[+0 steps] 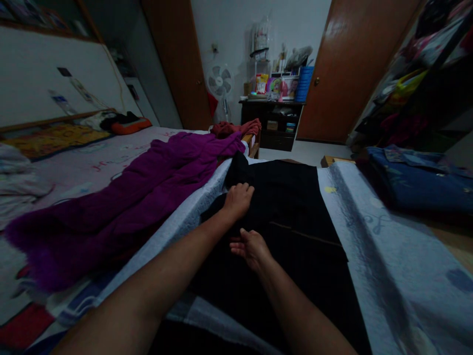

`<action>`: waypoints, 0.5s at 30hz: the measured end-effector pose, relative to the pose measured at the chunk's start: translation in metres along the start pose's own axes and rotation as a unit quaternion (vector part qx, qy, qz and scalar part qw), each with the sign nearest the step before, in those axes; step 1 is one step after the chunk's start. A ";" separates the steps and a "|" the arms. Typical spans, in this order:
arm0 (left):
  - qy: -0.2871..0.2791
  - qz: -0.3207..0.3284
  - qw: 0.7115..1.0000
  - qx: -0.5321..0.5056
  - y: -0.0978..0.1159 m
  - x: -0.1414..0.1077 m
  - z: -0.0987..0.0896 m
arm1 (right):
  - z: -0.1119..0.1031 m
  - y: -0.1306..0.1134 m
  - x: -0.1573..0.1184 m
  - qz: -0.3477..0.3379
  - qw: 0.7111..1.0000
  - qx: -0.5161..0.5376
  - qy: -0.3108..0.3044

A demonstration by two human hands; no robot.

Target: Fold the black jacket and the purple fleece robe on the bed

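Note:
A black garment [295, 197] is spread over a pale patterned cloth [354, 217], and a brownish line runs across it on the right. My left hand [239, 199] lies at its left edge, fingers curled down and closed on the dark fabric beside a bunched-up part. Nearer to me, my right hand [253, 248] is turned partly palm-up over the garment. Its thumb stands apart from the fingers, and nothing shows between them.
A purple fleece blanket [148, 192] lies on the bed at left. Folded jeans [421, 177] are stacked at right. Behind stand a white fan [220, 81], a dark cabinet [253, 116] with items on top, and a brown door [342, 74].

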State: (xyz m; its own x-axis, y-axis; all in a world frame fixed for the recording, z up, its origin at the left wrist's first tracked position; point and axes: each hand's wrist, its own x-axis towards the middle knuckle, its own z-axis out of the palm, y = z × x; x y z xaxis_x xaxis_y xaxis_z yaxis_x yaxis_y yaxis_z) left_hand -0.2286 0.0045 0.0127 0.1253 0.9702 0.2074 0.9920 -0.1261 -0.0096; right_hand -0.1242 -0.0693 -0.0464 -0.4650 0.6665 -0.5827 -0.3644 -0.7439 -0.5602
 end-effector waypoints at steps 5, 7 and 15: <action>-0.181 0.104 0.974 -0.091 0.003 -0.011 0.025 | 0.003 -0.003 -0.005 -0.007 0.999 -0.043 0.002; -0.192 0.085 0.975 -0.068 -0.009 -0.014 0.037 | 0.002 -0.003 -0.009 0.011 0.999 -0.046 -0.005; -0.168 0.033 0.984 -0.042 -0.006 -0.019 0.032 | -0.026 -0.046 -0.025 -0.126 0.980 -0.155 0.027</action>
State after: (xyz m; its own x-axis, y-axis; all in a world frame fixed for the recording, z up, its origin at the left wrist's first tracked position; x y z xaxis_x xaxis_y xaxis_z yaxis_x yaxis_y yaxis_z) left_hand -0.2360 -0.0066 -0.0230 0.2018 0.9713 -0.1257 0.9784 -0.1940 0.0712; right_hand -0.0748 -0.0508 -0.0215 -0.3456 0.8345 -0.4292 -0.1951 -0.5113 -0.8370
